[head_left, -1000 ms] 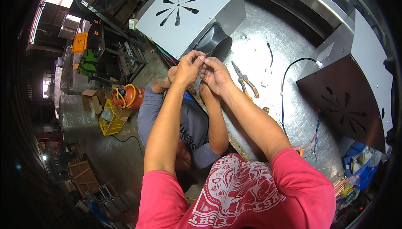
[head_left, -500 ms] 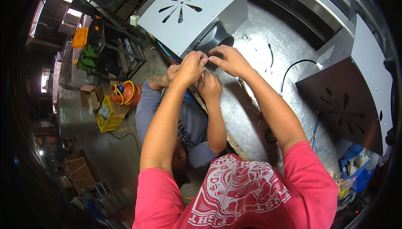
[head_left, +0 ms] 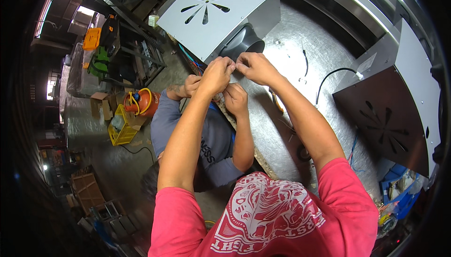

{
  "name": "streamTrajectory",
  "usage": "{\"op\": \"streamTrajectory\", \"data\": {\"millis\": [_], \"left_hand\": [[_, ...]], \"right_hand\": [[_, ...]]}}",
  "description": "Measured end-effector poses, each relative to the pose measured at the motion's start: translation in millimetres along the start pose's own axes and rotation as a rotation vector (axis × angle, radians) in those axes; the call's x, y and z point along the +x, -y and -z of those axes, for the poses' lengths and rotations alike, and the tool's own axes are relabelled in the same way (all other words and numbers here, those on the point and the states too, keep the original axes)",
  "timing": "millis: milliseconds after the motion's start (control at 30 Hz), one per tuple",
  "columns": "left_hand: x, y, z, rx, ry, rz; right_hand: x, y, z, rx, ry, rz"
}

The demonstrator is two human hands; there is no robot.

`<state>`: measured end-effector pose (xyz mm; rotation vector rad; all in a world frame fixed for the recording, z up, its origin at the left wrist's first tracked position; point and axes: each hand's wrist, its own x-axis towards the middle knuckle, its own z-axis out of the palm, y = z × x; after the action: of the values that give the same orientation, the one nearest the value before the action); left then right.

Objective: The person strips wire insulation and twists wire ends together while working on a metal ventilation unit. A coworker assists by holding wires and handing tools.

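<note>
The left hand [head_left: 216, 76] and right hand [head_left: 256, 67] work close together, just above a co-worker's hands, so a bump between them could upset a grip; anything small pinched there could slip, since the fingertips would give little purchase. The left fingers are curled, with thumb and forefinger drawn into a close pinch; whether something thin lies between them, I cannot tell. The right thumb and forefinger bend toward that pinch, their exact opening and any hold unclear. Underneath, one co-worker's hand [head_left: 236, 99] is raised beside the bench edge. Just beyond the fingertips is the dark round duct collar [head_left: 243, 43] on the silver sheet-metal housing [head_left: 221, 22], with coloured wires [head_left: 190, 59] along its near edge; these could chafe if pulled against the metal. Farther right, a second housing [head_left: 376, 88] carries a black cable [head_left: 330, 73].
</note>
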<state>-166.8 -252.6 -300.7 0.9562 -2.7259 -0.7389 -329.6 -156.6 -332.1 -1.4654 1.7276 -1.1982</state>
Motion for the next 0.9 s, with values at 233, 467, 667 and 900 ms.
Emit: {"op": "streamTrajectory", "data": {"millis": [233,467,667,900], "left_hand": [[2.9,6.5,-2.9,-0.144,0.035,0.090],[-1.2,3.9,-6.6,-0.144,-0.184,0.007],[-15.4,-15.7,-20.7,-0.207,-0.356,0.306],[-21.6,-29.2,-33.4,-0.876,-0.273,0.530]], "right_hand": [[5.7,-8.9,-0.6,0.039,0.074,-0.006],[23.6,-35.5,-6.6,0.353,0.159,-0.057],[28.6,-39.0,0.4,0.602,0.272,-0.202],[30.3,-27.1,4.9,0.720,0.321,-0.310]]}}
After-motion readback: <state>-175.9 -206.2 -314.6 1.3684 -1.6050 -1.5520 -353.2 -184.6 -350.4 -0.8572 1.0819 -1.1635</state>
